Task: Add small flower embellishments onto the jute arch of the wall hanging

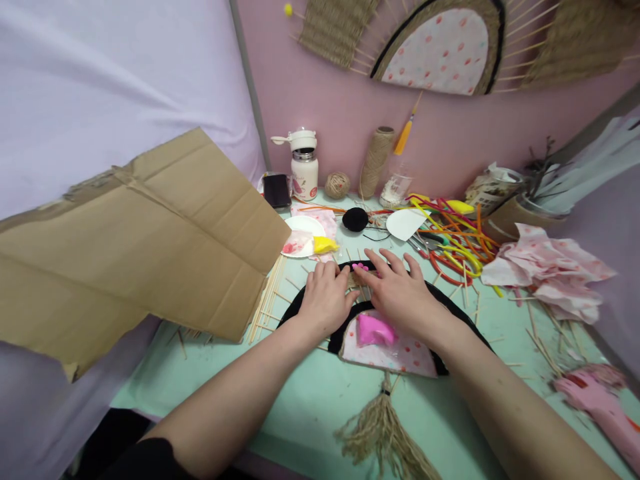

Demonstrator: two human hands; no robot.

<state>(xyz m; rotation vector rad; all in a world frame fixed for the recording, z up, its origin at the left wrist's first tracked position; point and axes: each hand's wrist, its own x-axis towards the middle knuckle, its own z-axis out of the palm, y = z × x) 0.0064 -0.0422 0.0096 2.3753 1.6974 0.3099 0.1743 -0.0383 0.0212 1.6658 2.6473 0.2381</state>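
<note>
A half-round fan piece (400,353) with spotted fabric, a black rim and a jute tassel (383,433) lies on the mint table. My left hand (325,297) and my right hand (400,290) both press down on its upper black rim, fingers spread, close together. A small pink bit (361,267) shows between the fingertips. A pink blob-like object (375,330) rests on the fabric just below my right hand. Thin wooden sticks (267,297) lie beside and under the fan.
A big cardboard sheet (135,240) leans at the left. At the back stand a white flask (304,167), twine spool (376,160), twine ball (337,185), black pompom (355,219) and paper plate (303,237). Coloured wires (455,243), pink fabric (550,267) and a pink glue gun (600,407) lie right.
</note>
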